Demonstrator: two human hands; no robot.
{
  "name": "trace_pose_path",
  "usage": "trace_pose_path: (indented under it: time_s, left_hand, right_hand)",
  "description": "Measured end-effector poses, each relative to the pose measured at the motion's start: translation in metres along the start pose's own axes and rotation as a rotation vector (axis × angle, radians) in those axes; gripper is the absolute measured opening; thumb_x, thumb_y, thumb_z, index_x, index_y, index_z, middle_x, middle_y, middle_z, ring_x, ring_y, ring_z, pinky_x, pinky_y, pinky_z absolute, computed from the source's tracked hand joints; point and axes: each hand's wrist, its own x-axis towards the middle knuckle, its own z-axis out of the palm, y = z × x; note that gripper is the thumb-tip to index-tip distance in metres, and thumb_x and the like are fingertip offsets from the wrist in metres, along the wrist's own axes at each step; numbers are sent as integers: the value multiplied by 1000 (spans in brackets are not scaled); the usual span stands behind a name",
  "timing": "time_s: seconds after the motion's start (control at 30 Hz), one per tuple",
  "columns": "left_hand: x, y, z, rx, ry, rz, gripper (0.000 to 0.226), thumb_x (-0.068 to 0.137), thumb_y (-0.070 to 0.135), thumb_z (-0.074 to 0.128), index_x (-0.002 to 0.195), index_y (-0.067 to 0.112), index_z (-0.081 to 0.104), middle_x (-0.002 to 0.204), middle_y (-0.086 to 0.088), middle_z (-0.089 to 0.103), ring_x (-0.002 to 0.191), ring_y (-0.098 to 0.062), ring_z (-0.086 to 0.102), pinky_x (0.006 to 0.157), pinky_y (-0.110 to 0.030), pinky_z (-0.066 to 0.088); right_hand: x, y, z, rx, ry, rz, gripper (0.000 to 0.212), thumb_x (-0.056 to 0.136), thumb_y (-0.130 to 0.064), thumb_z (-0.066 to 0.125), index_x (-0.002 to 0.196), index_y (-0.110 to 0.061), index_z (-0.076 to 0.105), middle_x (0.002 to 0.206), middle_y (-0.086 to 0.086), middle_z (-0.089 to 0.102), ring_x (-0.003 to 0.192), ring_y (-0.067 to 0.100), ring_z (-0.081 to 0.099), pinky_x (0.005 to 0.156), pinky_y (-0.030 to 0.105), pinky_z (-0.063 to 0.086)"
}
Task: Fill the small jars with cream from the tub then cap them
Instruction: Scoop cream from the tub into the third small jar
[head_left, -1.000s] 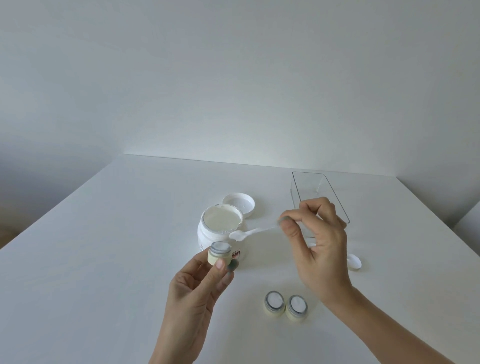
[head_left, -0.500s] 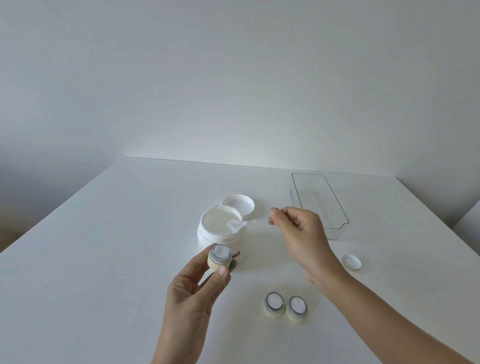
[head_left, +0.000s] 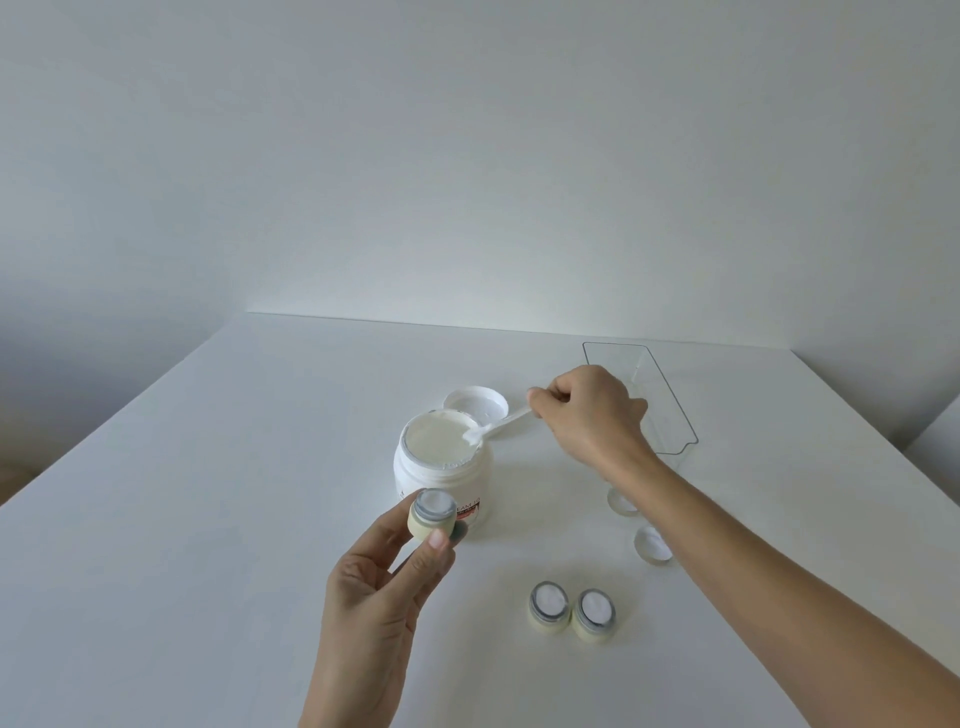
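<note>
**Spatula in the tub, jar held just in front of it**

My right hand (head_left: 592, 415) pinches the handle end of the small white spatula (head_left: 498, 423), fingers curled around it; its scoop end rests in the cream at the tub's (head_left: 441, 462) right rim, down and to the left of that grip. My left hand (head_left: 384, 587) holds one small jar (head_left: 432, 514) between thumb and fingertips, uncapped, mouth tilted up toward me, right in front of the tub's label and below the spatula grip. The tub's lid (head_left: 475, 402) lies upturned on the table (head_left: 208, 519) just beyond the tub, to the left of my right hand. Two more open jars (head_left: 571, 616) stand touching side by side, near my right forearm and well to the right of the left grip. Two small caps (head_left: 652, 543) lie partly hidden by that forearm. A clear tray (head_left: 670, 415) sits just behind my right hand.
</note>
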Motion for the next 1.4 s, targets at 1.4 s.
trace_pose_path:
  time_s: [1.4]
  left_hand:
    - [-1, 0, -1, 36, -35, -10, 40, 68, 9, 72, 107, 13, 76, 113, -14, 74, 99, -28, 73, 74, -21, 57]
  right_hand:
    - [-21, 29, -24, -14, 558, -823, 20, 92, -23, 60, 75, -18, 68, 72, -10, 55, 73, 15, 47, 76, 32, 28]
